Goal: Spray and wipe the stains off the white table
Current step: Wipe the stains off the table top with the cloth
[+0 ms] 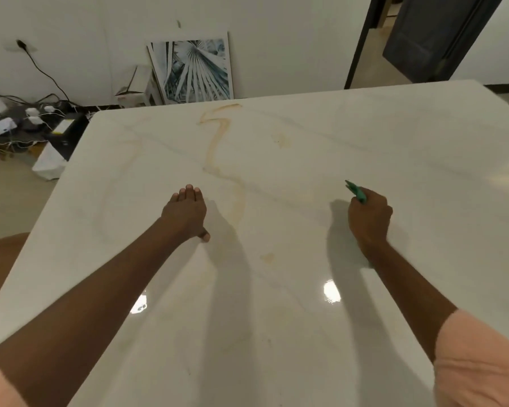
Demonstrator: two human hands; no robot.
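Stains (218,142) run from the far edge to the middle of the smooth, hard, slippery table (365,142); left hand (185,212) rests flat; right hand (369,215) grips a green thing (355,190).

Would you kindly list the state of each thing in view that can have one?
White table: glossy, not yet clean.
Long stain: yellowish, winding down the middle, unwiped.
Small stain: unwiped, between the arms.
Left hand: fingers straight, resting on the table, holding nothing.
Right hand: curled round a green thing.
Green thing: held, its tip poking out; too hidden to identify.
Dark door: open.
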